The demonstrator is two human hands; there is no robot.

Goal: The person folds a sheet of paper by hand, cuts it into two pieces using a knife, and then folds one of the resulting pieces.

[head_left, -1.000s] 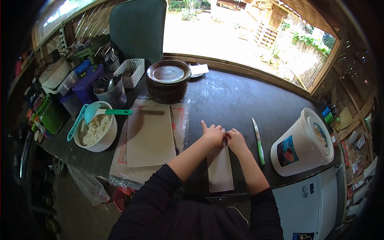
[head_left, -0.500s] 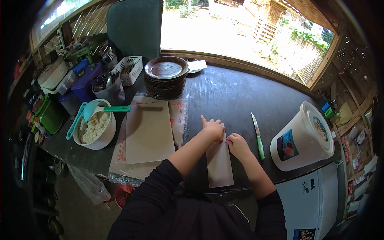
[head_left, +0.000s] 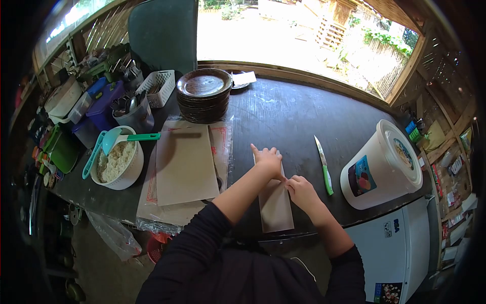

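Note:
A sheet of brown wrapping paper (head_left: 276, 210), folded into a long narrow strip, lies on the dark table in front of me. My left hand (head_left: 268, 162) presses on its far part, fingers spread and stretched forward. Close beside it, my right hand (head_left: 302, 191) pinches the strip's right edge, its fingers curled; the fingertips are partly hidden. To the right lies a knife (head_left: 325, 167) with a green handle, its blade pointing away from me. A stack of flat brown paper sheets (head_left: 185, 167) lies to the left, on clear plastic packaging.
A white basket of rice (head_left: 119, 164) with a turquoise rice spoon (head_left: 112, 142) stands at the left. Behind the paper is a stack of brown plates (head_left: 204, 96). A large white lidded bucket (head_left: 379, 167) stands at the right, near a white freezer (head_left: 379, 248). Cutlery containers (head_left: 136, 114) crowd the back left.
My right hand has moved slightly left and closer to my left hand along the strip's edge. The whole view has shifted a little. The paper stays folded.

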